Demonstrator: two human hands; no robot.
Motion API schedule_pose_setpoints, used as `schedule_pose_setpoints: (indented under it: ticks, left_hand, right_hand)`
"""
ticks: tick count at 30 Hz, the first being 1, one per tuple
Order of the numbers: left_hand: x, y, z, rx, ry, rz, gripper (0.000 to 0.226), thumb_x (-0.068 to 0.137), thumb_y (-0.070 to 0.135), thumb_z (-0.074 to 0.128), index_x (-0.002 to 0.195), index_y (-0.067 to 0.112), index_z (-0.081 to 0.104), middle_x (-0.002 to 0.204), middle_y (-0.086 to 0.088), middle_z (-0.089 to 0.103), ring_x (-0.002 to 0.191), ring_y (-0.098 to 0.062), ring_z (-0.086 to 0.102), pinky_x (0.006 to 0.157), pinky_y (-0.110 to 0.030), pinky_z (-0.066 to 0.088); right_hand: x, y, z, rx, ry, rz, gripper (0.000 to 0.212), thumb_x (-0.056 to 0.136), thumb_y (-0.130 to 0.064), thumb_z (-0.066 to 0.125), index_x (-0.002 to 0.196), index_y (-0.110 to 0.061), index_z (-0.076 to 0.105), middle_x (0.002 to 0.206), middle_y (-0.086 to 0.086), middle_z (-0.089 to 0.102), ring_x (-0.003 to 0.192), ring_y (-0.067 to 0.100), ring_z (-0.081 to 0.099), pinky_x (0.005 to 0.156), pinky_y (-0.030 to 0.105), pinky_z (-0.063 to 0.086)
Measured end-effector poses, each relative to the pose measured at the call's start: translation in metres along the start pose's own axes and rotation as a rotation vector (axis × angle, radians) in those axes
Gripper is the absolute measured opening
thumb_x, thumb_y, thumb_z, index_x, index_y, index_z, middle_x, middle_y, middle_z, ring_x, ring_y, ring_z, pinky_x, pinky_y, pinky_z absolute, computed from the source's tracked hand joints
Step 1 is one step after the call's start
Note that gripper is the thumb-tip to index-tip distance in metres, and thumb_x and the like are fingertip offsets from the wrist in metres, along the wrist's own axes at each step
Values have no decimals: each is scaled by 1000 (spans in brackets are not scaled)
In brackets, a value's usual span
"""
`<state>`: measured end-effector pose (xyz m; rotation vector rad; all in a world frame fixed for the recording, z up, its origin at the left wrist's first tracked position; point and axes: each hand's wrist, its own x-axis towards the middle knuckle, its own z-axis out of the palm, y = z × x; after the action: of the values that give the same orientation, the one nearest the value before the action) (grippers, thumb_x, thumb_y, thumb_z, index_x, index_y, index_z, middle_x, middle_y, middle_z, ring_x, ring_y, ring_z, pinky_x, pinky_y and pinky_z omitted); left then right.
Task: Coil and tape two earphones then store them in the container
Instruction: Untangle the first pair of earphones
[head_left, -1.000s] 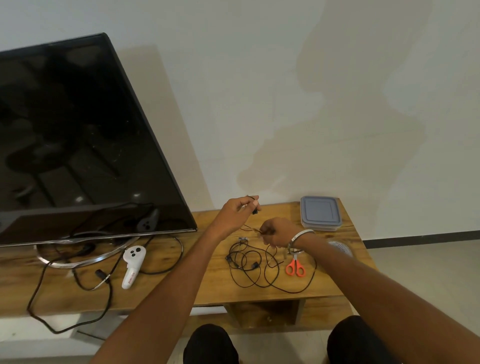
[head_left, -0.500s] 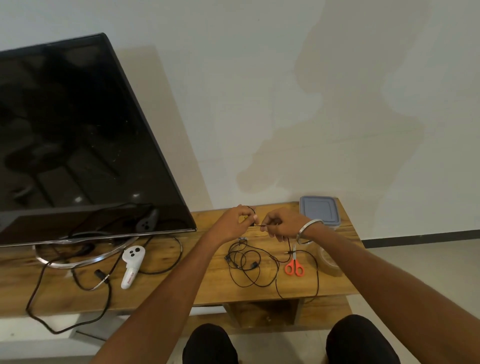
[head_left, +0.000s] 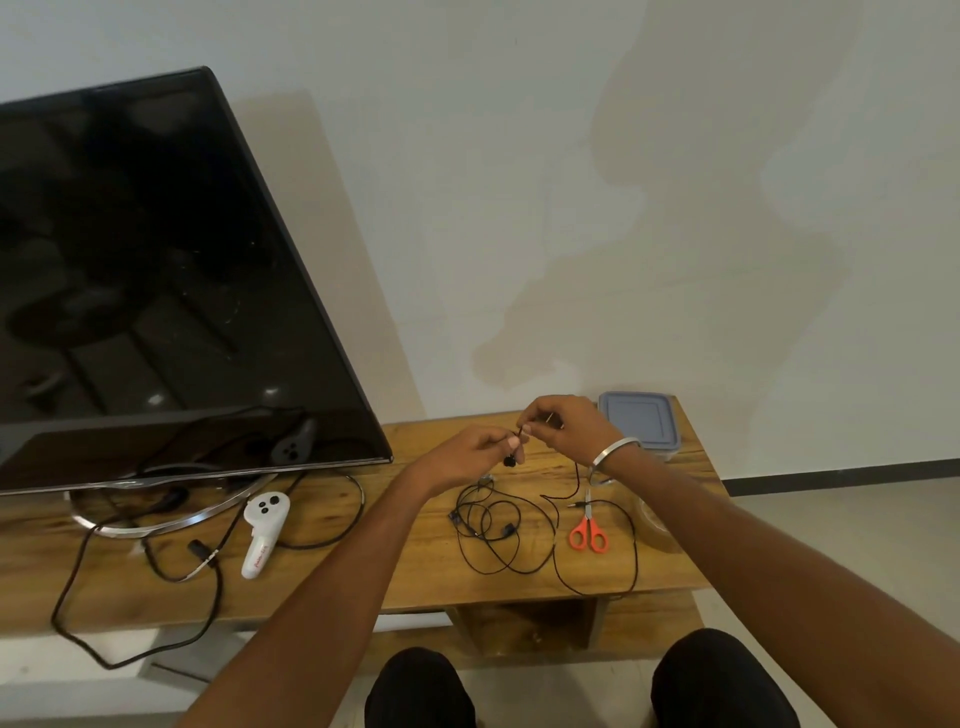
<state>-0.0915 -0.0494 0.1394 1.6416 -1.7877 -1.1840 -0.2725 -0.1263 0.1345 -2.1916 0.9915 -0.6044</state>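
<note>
Wooden TV bench (head_left: 405, 566) held tangled thin black earphone cables (head_left: 511, 535), 6 o'clock of hands. Left hand (head_left: 470, 457) and right hand (head_left: 569, 426) pinched one cable; likely risk: snagging the tangle, dragging orange-handled scissors (head_left: 588, 532).

Black earphones (head_left: 498, 525) are lying in a loose tangle of thin cord just below the hands, unwound and untaped. One cord is rising from the tangle to the left hand (head_left: 470, 454), whose fingertips are pinching it, with a small black earbud (head_left: 509, 461) hanging just under them. The right hand (head_left: 569, 423) is pinching the same cord right beside it. A grey-lidded container (head_left: 639, 423), closed, is sitting just beyond the right hand, against its far side.
</note>
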Motion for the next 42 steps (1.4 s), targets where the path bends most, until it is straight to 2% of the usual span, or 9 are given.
schedule_pose_setpoints:
  ticks: [4, 9, 14, 18, 22, 25, 30, 37, 42]
  left_hand:
    - [-4, 5, -4, -174, -34, -38, 29, 102, 36, 43, 86, 28, 66, 127, 15, 63, 112, 4, 58, 89, -25, 45]
    - [-5, 7, -8, -545, -53, -23, 30, 100, 38, 43, 86, 24, 65, 128, -1, 64, 128, -22, 53, 98, -60, 40]
    - [-6, 17, -12, -788, -7, 73, 24, 96, 42, 50, 87, 22, 61, 122, -4, 64, 124, -28, 58, 89, -59, 48]
    - [-4, 22, -9, -872, 17, 98, 24, 95, 42, 50, 91, 21, 62, 124, -4, 64, 123, -34, 58, 90, -60, 50]
    - [-3, 25, -2, -943, 43, 112, 27, 100, 36, 43, 93, 18, 62, 136, -11, 58, 121, -41, 57, 93, -64, 47]
    - [-3, 29, 1, -968, 81, 108, 30, 102, 33, 40, 93, 17, 64, 139, -11, 56, 122, -42, 56, 96, -66, 44]
    - [-5, 33, 2, -951, 150, 103, 33, 100, 35, 41, 89, 26, 71, 143, 2, 53, 131, -33, 50, 98, -63, 44]
    - [-4, 32, 11, -873, 166, 102, 27, 102, 30, 42, 92, 19, 64, 144, 10, 52, 136, -27, 43, 100, -65, 41]
    - [-3, 36, 16, -765, 212, 147, 28, 101, 32, 43, 88, 22, 65, 140, 16, 53, 115, -11, 52, 92, -47, 48]
  right_hand:
    - [-1, 1, -3, 82, 34, 11, 14, 88, -21, 63, 98, -14, 69, 82, -3, 64, 61, 4, 55, 60, 16, 46]
    - [-4, 7, -2, 216, 83, 50, 16, 92, -20, 58, 100, -10, 67, 65, -6, 60, 52, 9, 54, 50, 17, 45]
    - [-10, 24, 8, 228, 51, 139, 21, 96, -16, 51, 106, -11, 69, 70, 1, 62, 51, 9, 49, 49, 14, 41]
    - [-11, 23, 24, 203, -34, 146, 22, 97, -20, 49, 103, -19, 70, 64, -6, 58, 52, 2, 47, 52, 12, 38]
    - [-9, 16, 38, 245, -48, 218, 23, 98, -18, 45, 94, -31, 64, 64, -4, 59, 49, -2, 50, 52, 14, 41]
    - [-8, 8, 41, 222, -119, 264, 25, 97, -13, 42, 102, -32, 58, 65, -6, 61, 48, -3, 50, 47, 13, 38]
    - [-9, 1, 42, 257, -226, 323, 21, 100, -21, 38, 104, -16, 58, 71, 0, 63, 48, 11, 46, 41, 19, 37]
    - [-15, -1, 40, 416, -331, 432, 23, 100, -22, 39, 106, -15, 60, 72, 7, 59, 45, 13, 38, 40, 20, 30]
    - [-18, 2, 41, 430, -343, 449, 27, 100, -26, 41, 105, -14, 63, 70, 4, 60, 42, 10, 39, 37, 18, 31]
